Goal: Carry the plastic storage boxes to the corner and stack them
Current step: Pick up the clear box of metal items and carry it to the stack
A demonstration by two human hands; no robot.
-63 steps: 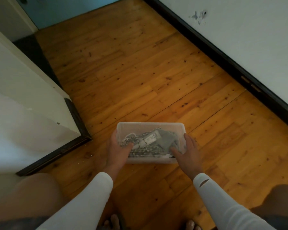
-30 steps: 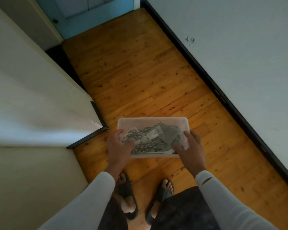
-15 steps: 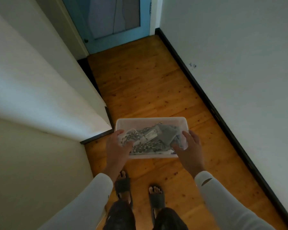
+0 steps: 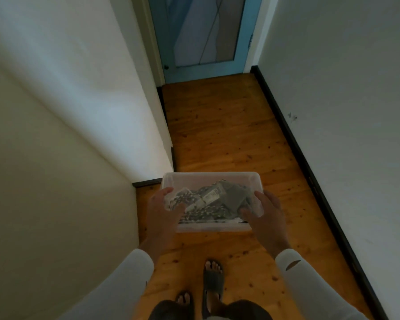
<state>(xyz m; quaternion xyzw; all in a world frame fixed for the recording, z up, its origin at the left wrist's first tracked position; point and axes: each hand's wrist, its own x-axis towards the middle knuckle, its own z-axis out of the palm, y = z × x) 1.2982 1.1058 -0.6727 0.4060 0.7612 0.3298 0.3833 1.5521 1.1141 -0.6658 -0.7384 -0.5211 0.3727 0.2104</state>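
— Fingers [image 4: 167, 191] on the left hand [image 4: 161, 215] are curling round the near left corner of the plastic storage box [image 4: 211, 179], with the thumb coming over the top edge, so it's gripping the wall. Is the right hand [image 4: 268, 220] doing the same?

— Pretty much lol. It's wrapping the near right corner, thumb coming over the edge, the other fingers lying close together along the outer wall. Both are holding the box level in the air above the wooden floor [image 4: 217, 135], out in front of the person's sandals [image 4: 213, 282].

— What's sitting inside?

— The box is frosted see-through plastic, rectangular with rounded corners. Something speckled and ropey [image 4: 194, 214] is coiling along the bottom, maybe a beaded cord, too blurry to call. A grey folded cloth [image 4: 234, 197] is lying toward the right and a small white tag [image 4: 211, 195] is showing in the middle.

— And around it?

— Glossy knotty boards are running down a narrow hallway, black skirting [image 4: 298, 153] is lining the right wall, and a blue door [image 4: 203, 72] is standing at the far end. White sleeves [image 4: 293, 266] are covering both forearms.
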